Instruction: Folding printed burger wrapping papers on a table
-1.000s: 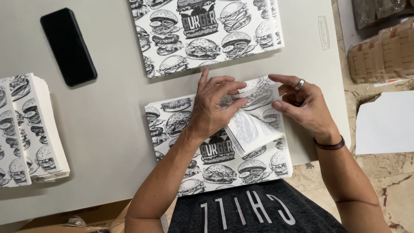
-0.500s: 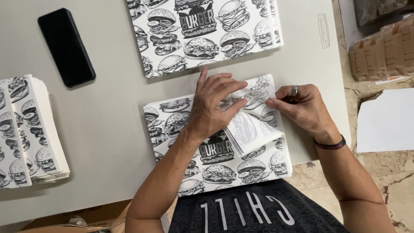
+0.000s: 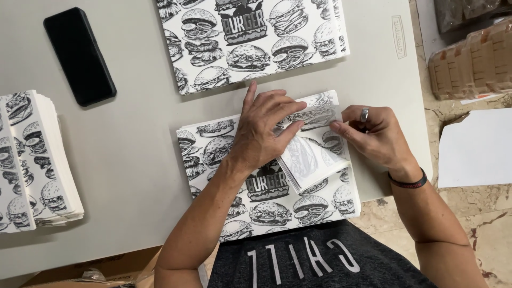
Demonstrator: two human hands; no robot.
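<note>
Now the flat left hand (image 3: pixel 264 130) presses the burger-print sheet (image 3: pixel 266 181) while the right hand (image 3: pixel 373 133) pinches its folded corner (image 3: pixel 312 157).

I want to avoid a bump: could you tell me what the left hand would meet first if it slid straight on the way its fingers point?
Probably the right hand: the left hand points up-right along the folded paper sheet, its fingertips nearly touching the right's.

L hand (image 3: pixel 264 130) lies flat, palm down, fingers spread & pointing up-right, forearm running in from bottom-left. R hand (image 3: pixel 376 136) sits just beside it, fingers curled, thumb & index pinched tog., ring on one finger, dark band on wrist, forearm from bottom-right.
</note>
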